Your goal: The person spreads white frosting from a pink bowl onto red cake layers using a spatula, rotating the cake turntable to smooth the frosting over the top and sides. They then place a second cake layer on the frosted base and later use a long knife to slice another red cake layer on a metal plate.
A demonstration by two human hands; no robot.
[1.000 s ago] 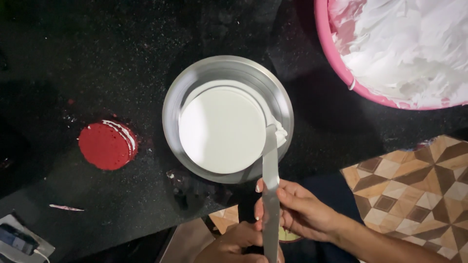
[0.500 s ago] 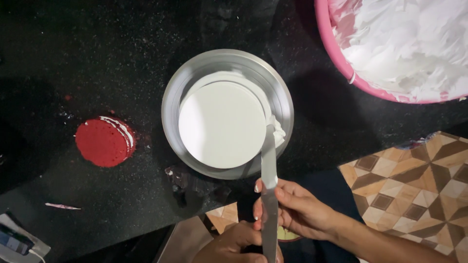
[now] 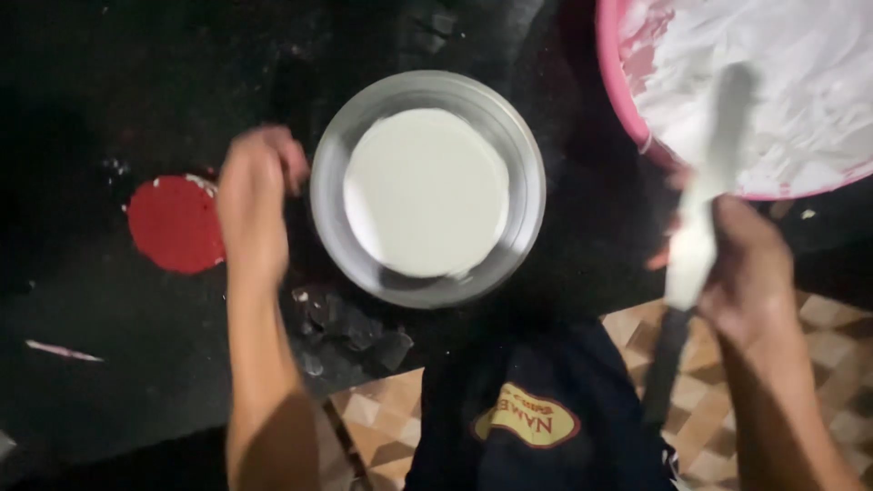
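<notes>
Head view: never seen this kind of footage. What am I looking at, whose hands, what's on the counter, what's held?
There is no machine here. One camera is worn on a person's head and looks straight down, so the two bare arms that come in from the bottom edge are that person's own.

The surface is a black counter. In the middle stands a round shiny metal pan with a flat white disc in it. To its left lies a round red lid-like disc. At the top right is a pink plastic tub full of white cream.

The left hand is by the pan's left rim; whether it touches it is too blurred to tell. The right hand grips a long flat spatula smeared white, whose blade reaches over the tub. Patterned floor tiles show below.
</notes>
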